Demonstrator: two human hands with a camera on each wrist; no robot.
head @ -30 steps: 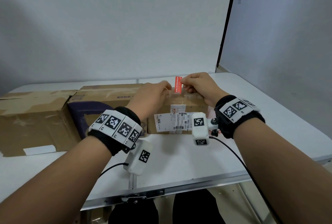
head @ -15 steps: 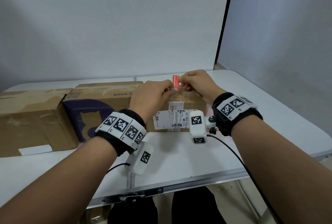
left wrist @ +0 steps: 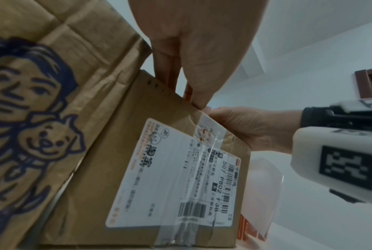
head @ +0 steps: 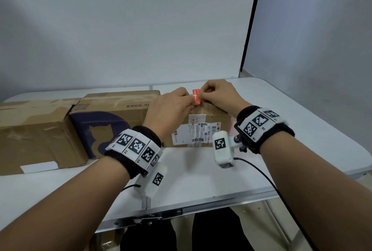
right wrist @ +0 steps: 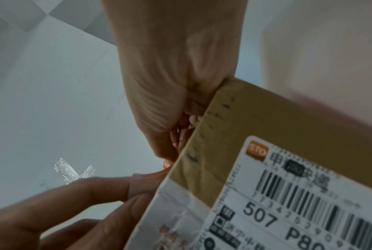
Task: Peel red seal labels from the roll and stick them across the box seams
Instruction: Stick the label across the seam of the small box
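A red seal label (head: 196, 96) stands nearly upright over the top of the small brown box (head: 219, 121), which carries a white shipping label and clear tape. My right hand (head: 202, 94) pinches the label's upper end. My left hand (head: 190, 104) pinches its lower end just above the box's taped top edge. Whether the label touches the cardboard I cannot tell. The wrist views show only slivers of the red label (left wrist: 188, 93) (right wrist: 166, 165) between fingers at the box (left wrist: 180, 152) (right wrist: 266, 135) edge. A white backing strip with red labels (left wrist: 248, 231) lies right of the box.
A larger box with purple print (head: 112, 121) stands against the small box's left side, and a worn brown box (head: 34, 134) sits further left. The white table (head: 201, 180) has its front edge near me. Cables trail from both wrist cameras.
The label has come down a little toward the box top, and my left fingers have closed on its lower end. My right hand still holds the upper end.
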